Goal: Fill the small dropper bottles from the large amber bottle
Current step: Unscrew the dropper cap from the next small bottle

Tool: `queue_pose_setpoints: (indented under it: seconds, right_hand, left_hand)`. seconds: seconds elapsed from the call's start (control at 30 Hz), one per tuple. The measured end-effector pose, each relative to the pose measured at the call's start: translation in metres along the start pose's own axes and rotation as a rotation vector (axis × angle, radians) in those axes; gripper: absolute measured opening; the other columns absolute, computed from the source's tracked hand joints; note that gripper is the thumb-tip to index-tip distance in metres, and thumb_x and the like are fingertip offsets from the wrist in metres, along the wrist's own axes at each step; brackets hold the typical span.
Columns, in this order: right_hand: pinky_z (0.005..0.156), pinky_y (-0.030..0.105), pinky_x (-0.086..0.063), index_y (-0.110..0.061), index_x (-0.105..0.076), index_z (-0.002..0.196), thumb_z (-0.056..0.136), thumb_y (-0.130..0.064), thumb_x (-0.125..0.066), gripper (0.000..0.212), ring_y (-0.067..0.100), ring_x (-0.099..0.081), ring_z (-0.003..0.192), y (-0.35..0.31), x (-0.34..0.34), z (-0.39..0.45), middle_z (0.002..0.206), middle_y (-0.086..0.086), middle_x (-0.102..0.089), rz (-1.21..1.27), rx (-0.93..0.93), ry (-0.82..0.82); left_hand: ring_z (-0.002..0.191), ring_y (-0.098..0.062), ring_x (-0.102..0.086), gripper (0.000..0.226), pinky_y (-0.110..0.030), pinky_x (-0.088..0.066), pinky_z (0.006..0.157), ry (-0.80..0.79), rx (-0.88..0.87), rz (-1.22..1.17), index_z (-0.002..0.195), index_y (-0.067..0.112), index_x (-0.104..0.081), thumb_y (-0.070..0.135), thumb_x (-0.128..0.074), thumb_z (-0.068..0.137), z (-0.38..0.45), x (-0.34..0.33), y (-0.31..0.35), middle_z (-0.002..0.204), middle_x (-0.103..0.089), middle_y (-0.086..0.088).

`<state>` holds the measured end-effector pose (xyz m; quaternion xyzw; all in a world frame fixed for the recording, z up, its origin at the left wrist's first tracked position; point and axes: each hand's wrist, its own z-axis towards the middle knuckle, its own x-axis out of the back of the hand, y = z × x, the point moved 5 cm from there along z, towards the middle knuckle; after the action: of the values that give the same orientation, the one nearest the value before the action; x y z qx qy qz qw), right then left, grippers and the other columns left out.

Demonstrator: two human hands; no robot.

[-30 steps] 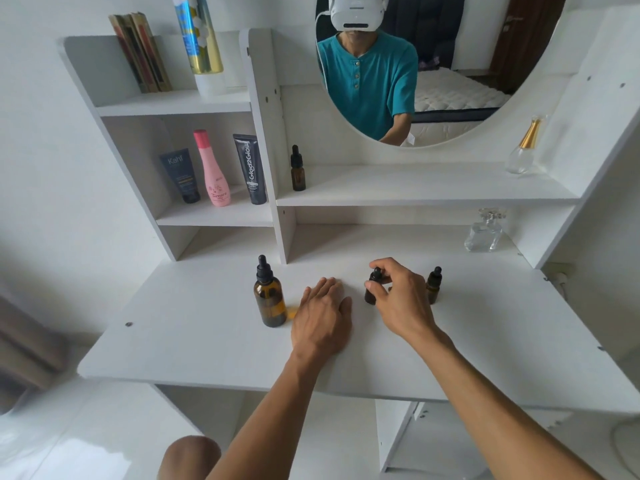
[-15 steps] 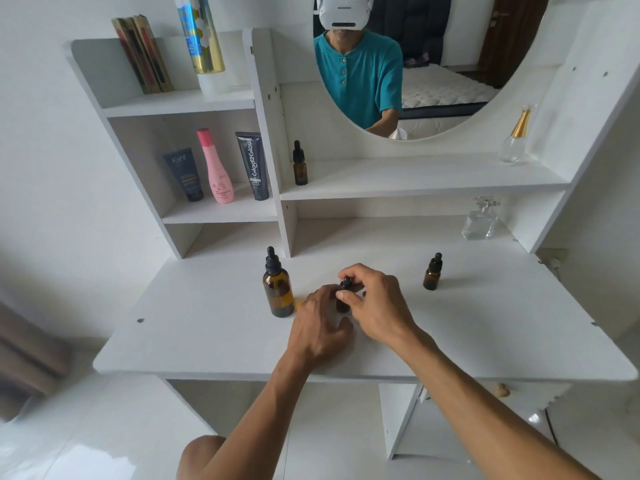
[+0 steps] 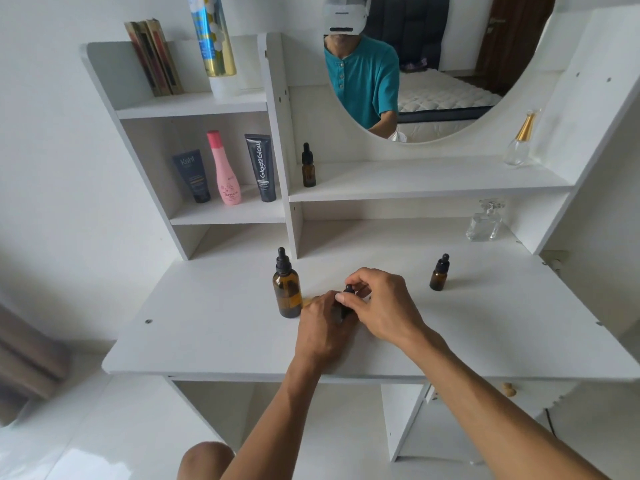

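Note:
The large amber bottle (image 3: 286, 289) with a black dropper cap stands upright on the white desk (image 3: 207, 327). Just right of it, my two hands meet around a small dropper bottle (image 3: 347, 299), mostly hidden. My left hand (image 3: 325, 327) wraps its body. The fingertips of my right hand (image 3: 381, 306) pinch its black cap. A second small dropper bottle (image 3: 439, 273) stands alone further right. A third small dropper bottle (image 3: 308, 167) stands on the middle shelf.
Two tubes and a pink bottle (image 3: 225, 169) stand in the left cubby. Books and a spray can (image 3: 214, 39) sit on the top shelf. Clear perfume bottles stand at the right, one (image 3: 485, 221) on the desk, another (image 3: 519, 140) on the shelf. A round mirror (image 3: 433, 64) hangs above.
My right hand carried one small dropper bottle leftward, away from the other small one. My left hand rose from lying flat on the desk and closed around the bottle's body.

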<state>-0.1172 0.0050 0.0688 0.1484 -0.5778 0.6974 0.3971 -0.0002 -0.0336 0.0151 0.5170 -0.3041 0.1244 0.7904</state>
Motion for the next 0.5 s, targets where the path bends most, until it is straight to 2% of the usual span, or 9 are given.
queue_pose_setpoints:
  seconds: [0.07, 0.23, 0.37, 0.5]
  right_hand:
    - [0.075, 0.024, -0.052, -0.014, -0.072, 0.094, 0.082, -0.027, -0.079, 0.019, 0.013, -0.065, 0.079, 0.0004, 0.0007, 0.0017, 0.088, -0.002, -0.072, -0.017, -0.014, -0.017]
    - [0.077, 0.031, -0.055, -0.016, -0.071, 0.091, 0.083, -0.024, -0.077, 0.013, 0.015, -0.066, 0.078, 0.0008, -0.0008, 0.002, 0.084, -0.002, -0.073, -0.037, -0.031, -0.033]
    - [0.078, 0.033, -0.055, -0.014, -0.07, 0.092, 0.086, -0.021, -0.074, 0.009, 0.017, -0.065, 0.08, -0.0009, 0.0002, 0.0011, 0.085, -0.001, -0.072, -0.053, -0.009, -0.047]
    - [0.085, 0.033, -0.054, -0.014, -0.07, 0.1, 0.09, -0.015, -0.068, 0.011, 0.018, -0.065, 0.088, -0.0009, -0.0005, 0.0017, 0.093, -0.001, -0.073, -0.069, -0.003, -0.109]
  left_hand:
    - [0.067, -0.005, -0.054, 0.017, -0.018, -0.039, 0.058, 0.019, -0.022, -0.016, 0.07, 0.028, -0.055, 0.029, -0.068, 0.081, -0.0006, 0.0012, 0.0009, 0.063, -0.058, 0.012]
    - [0.075, -0.002, -0.056, 0.023, -0.012, -0.038, 0.058, 0.027, -0.026, -0.047, 0.067, 0.034, -0.054, 0.024, -0.072, 0.079, -0.0011, 0.0029, 0.0008, 0.064, -0.058, 0.019]
    - [0.072, 0.0, -0.054, 0.025, -0.014, -0.037, 0.056, 0.018, -0.03, -0.035, 0.065, 0.035, -0.051, 0.022, -0.069, 0.078, -0.0016, 0.0024, 0.0048, 0.063, -0.056, 0.018]
    - [0.07, 0.003, -0.055, 0.024, -0.013, -0.038, 0.056, 0.01, -0.024, -0.026, 0.065, 0.033, -0.054, 0.021, -0.07, 0.078, -0.0016, 0.0035, 0.0075, 0.061, -0.056, 0.019]
